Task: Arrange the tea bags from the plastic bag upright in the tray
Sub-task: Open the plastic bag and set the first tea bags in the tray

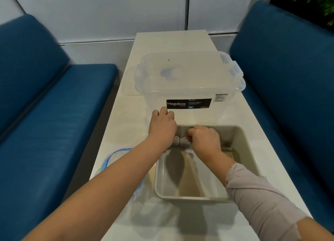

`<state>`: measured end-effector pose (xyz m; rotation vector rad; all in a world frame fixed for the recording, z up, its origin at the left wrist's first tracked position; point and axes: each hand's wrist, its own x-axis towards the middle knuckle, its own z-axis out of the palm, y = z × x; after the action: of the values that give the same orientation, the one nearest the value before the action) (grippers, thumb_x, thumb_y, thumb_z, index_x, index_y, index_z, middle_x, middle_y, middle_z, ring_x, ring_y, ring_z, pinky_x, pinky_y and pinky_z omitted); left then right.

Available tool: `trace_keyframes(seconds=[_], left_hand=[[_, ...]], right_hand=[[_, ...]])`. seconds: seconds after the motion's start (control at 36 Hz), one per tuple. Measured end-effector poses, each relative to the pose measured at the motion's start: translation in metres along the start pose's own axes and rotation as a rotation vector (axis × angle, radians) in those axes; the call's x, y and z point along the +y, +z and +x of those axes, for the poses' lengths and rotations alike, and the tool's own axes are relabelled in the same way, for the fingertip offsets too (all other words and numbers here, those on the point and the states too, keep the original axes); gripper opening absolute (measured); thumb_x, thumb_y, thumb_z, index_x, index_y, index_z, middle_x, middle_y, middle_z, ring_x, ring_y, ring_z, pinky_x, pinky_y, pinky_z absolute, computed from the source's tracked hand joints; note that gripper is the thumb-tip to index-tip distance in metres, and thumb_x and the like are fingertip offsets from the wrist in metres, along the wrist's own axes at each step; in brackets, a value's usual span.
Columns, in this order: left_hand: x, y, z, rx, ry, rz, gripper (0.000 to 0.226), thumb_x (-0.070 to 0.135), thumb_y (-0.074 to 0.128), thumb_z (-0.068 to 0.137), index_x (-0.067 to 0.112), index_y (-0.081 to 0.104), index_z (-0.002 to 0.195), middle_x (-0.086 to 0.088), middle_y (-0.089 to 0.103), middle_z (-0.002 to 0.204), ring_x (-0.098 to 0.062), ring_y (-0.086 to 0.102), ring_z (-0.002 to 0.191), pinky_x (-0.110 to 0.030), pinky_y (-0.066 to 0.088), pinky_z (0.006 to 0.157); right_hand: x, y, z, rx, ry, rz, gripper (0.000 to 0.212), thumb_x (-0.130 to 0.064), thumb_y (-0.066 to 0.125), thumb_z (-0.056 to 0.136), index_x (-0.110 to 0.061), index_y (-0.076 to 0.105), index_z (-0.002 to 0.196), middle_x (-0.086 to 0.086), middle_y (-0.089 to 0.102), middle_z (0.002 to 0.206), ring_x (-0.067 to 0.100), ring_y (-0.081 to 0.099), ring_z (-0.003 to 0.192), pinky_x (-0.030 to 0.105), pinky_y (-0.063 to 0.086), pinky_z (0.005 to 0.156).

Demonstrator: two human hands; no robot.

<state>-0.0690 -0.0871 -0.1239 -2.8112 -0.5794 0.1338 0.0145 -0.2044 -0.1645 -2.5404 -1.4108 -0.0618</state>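
Note:
A beige tray (249,150) sits on the table in front of me. At its far left corner stand pale tea bags (181,143), upright against the far wall and mostly hidden by my hands. My left hand (162,128) curls over the tray's far left corner and pinches a tea bag. My right hand (204,138) is inside the tray and pinches the neighbouring tea bag. A clear plastic bag (115,159) with a blue zip edge lies left of the tray, under my left forearm.
A clear Megabox storage box (189,89) with its lid on stands just beyond the tray. Another clear lid (129,82) lies behind it at the left. Blue benches (45,105) flank the narrow cream table (162,222).

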Motion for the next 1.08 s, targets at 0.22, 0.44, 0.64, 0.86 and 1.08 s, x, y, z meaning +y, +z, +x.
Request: trace_keyframes(seconds=[0.22,0.44,0.64,0.86,1.08], left_hand=[[-0.0007,0.0001,-0.0004,-0.022,-0.009,0.022,0.042,0.049,0.057,0.086,0.018,0.065,0.114,0.002,0.051,0.117,-0.025,0.035,0.114,-0.036,0.029,0.092],[-0.0017,0.0004,-0.0022,-0.023,-0.019,0.026,0.043,0.049,0.057,0.086,0.017,0.064,0.113,0.002,0.052,0.115,-0.024,0.036,0.113,-0.036,0.029,0.092],[-0.0014,0.0017,-0.0025,-0.036,-0.024,0.028,0.042,0.048,0.057,0.087,0.016,0.063,0.113,0.001,0.054,0.114,-0.024,0.037,0.112,-0.036,0.03,0.091],[-0.0017,0.0033,-0.0015,-0.023,-0.026,0.009,0.045,0.052,0.056,0.086,0.016,0.064,0.112,0.001,0.054,0.115,-0.024,0.037,0.112,-0.036,0.03,0.092],[-0.0038,0.0049,-0.0022,-0.023,-0.032,-0.007,0.043,0.052,0.058,0.085,0.018,0.064,0.111,0.003,0.054,0.117,-0.023,0.038,0.113,-0.035,0.029,0.091]], right_hand=[[0.0003,-0.0004,-0.0001,0.026,-0.009,-0.013,0.017,-0.022,0.053,0.092,-0.022,0.07,0.094,-0.001,0.066,0.092,0.023,0.06,0.087,0.027,0.028,0.067],[0.0036,0.0025,-0.0006,0.036,-0.016,-0.036,0.014,-0.019,0.056,0.088,-0.022,0.069,0.086,0.0,0.065,0.085,0.025,0.061,0.084,0.028,0.026,0.067],[0.0046,0.0036,0.0003,0.028,-0.015,-0.033,0.017,-0.021,0.052,0.09,-0.023,0.069,0.09,0.0,0.066,0.088,0.025,0.06,0.086,0.029,0.026,0.068],[0.0031,0.004,0.0007,0.018,0.004,-0.029,0.016,-0.022,0.053,0.089,-0.023,0.069,0.09,0.0,0.067,0.091,0.024,0.06,0.089,0.03,0.03,0.071],[0.0044,-0.0003,-0.0019,0.002,0.023,-0.04,0.016,-0.027,0.054,0.092,-0.023,0.064,0.103,0.0,0.066,0.101,0.023,0.059,0.098,0.032,0.035,0.08]])
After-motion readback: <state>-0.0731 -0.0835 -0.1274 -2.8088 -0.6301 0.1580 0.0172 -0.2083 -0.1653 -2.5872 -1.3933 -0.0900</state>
